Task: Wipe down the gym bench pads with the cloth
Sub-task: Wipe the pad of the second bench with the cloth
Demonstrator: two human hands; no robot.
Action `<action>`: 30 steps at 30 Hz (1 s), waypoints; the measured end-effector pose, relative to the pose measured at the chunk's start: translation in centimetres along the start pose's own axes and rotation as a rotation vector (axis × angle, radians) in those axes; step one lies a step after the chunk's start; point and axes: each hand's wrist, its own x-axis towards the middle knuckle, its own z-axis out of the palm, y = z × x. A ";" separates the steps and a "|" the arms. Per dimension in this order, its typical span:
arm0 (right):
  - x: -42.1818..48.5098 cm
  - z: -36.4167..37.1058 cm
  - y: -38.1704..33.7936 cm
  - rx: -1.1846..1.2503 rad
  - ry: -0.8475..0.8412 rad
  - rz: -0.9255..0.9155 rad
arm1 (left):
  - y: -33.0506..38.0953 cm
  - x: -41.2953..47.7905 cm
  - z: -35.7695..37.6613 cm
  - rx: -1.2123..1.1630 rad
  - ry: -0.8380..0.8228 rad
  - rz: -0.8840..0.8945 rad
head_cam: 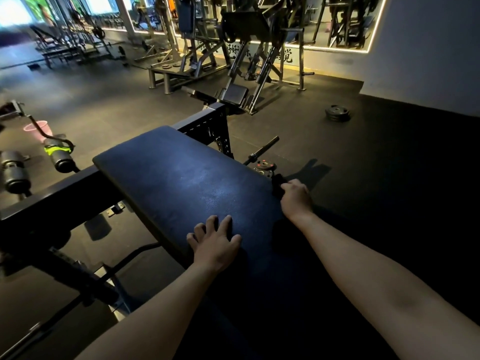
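Observation:
A wide dark blue bench pad (181,178) fills the middle of the view, mounted on a black steel frame (205,120). My left hand (215,242) rests on the pad's near left edge with its fingers spread. My right hand (296,196) is at the pad's right edge and grips a dark cloth (278,184), which bunches out past my fingers against the pad's side. The cloth is nearly the colour of the pad, so its full outline is hard to make out.
Black rollers (15,172) and a curved bar with a green-banded sleeve (58,152) stand at the left. A barbell stub and small plates (262,165) lie on the floor right of the pad. Weight plates (337,113) and large machines (233,48) stand farther back.

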 end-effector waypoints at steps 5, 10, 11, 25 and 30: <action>-3.2 2.0 -6.4 0.102 -0.302 -0.444 | 2.6 0.2 1.1 -0.041 0.025 0.176; -3.3 0.4 -1.6 -0.016 -0.321 -0.477 | 4.1 1.4 1.9 -0.032 0.020 0.143; -3.4 0.3 -0.1 0.022 -0.256 -0.436 | 4.4 1.6 1.9 -0.027 0.018 0.152; 0.1 -4.1 6.0 0.119 -0.079 0.314 | 8.6 4.6 3.2 -0.024 -0.108 0.360; 3.7 -1.1 0.8 0.146 -0.210 0.188 | 10.0 6.0 3.5 -0.001 -0.165 0.373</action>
